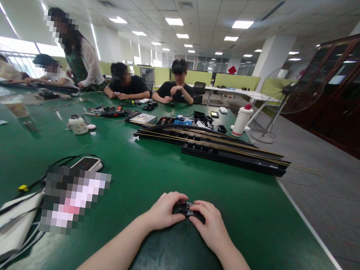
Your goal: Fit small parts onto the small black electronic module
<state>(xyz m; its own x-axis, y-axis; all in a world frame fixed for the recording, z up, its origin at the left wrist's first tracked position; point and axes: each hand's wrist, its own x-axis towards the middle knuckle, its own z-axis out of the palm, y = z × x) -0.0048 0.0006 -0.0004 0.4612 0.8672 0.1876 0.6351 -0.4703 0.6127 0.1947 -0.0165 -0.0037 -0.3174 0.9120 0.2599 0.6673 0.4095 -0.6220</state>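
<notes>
Between my two hands is a small black part [185, 208] with a shiny top, low over the green table [134, 171]. My left hand [166, 209] grips its left end, thumb at the near side and fingers at the far side. On the right end, my right hand [209, 223] closes in the same way, its fingertips near the middle of the part. Much of the part is hidden by my fingers, and its exact kind cannot be made out.
Beyond my hands lie long black rails [233, 161] with thin brass-coloured rods [265, 153] across them. A white bottle [243, 121] with a red cap stands at the right. Leftward are a white power bank [89, 164], cables and a small jar [78, 124]. Several people sit or stand across the table.
</notes>
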